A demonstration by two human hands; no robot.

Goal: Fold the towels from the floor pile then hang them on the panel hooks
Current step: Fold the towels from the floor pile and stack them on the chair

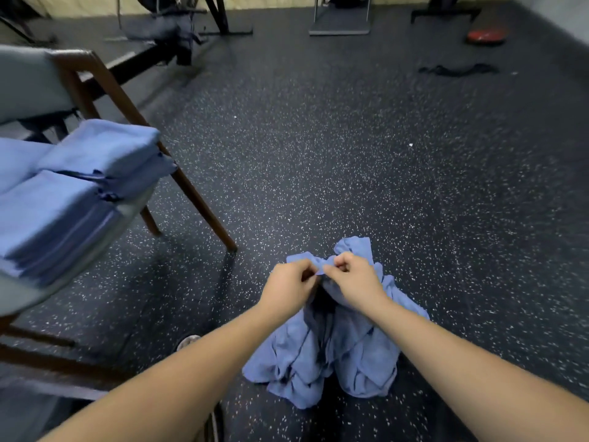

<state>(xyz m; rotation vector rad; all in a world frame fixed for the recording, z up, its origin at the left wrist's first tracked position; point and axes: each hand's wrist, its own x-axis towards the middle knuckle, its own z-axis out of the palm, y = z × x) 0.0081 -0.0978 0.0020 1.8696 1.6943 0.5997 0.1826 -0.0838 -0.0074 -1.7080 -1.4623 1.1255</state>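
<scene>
A crumpled blue towel (322,355) hangs in front of me over the dark speckled floor. My left hand (288,283) and my right hand (352,280) both pinch its top edge, knuckles almost touching, at the lower centre of the view. The rest of the cloth droops in loose bunched folds between my forearms. Two stacks of folded blue towels (79,186) lie on the seat of a wooden chair (197,199) at the left. No panel or hooks appear in view.
The chair's legs reach out onto the floor left of my hands. A black strap (459,70) and a red disc (486,36) lie on the floor far right. Metal stands and frames (339,27) line the back wall. A shoe tip (188,342) shows below the left forearm.
</scene>
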